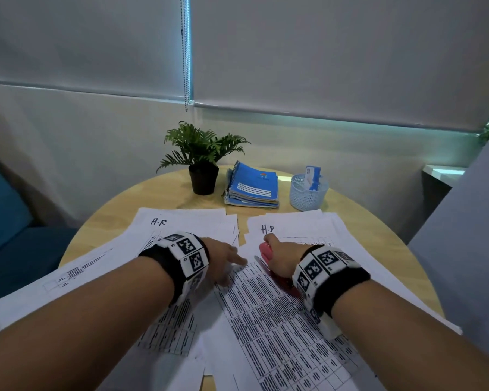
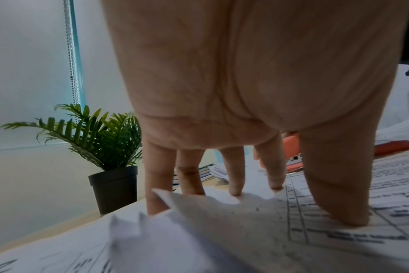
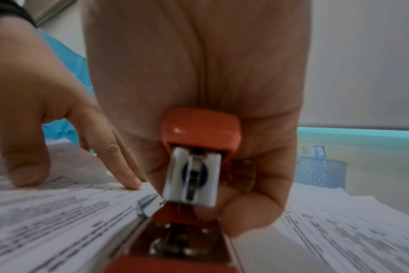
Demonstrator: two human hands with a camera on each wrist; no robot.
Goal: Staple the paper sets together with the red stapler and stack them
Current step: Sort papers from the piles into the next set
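Grey roller blinds [image 1: 322,52] close off the background behind a round wooden tabletop [image 1: 119,204]. Printed paper sheets [image 1: 280,320] cover most of the tabletop from its near edge to its middle, fanned in loose, overlapping piles; two upper sheets carry handwritten letters. Along the far edge stand a potted fern [image 1: 202,156], a stack of blue notebooks [image 1: 253,186] beside it, and a pale mesh cup [image 1: 308,193] holding small boxes toward the far right. The left hand [image 1: 223,256] rests on the papers near the middle of the tabletop, fingers [image 2: 234,170] straight and spread, their tips pressing a curled paper corner flat. The right hand [image 1: 277,256], just beside it, grips the red stapler [image 3: 199,166] with fingers wrapped around its top and thumb beneath. The stapler sits at the upper edge of the printed set, its base lying on the papers and its mouth parted.
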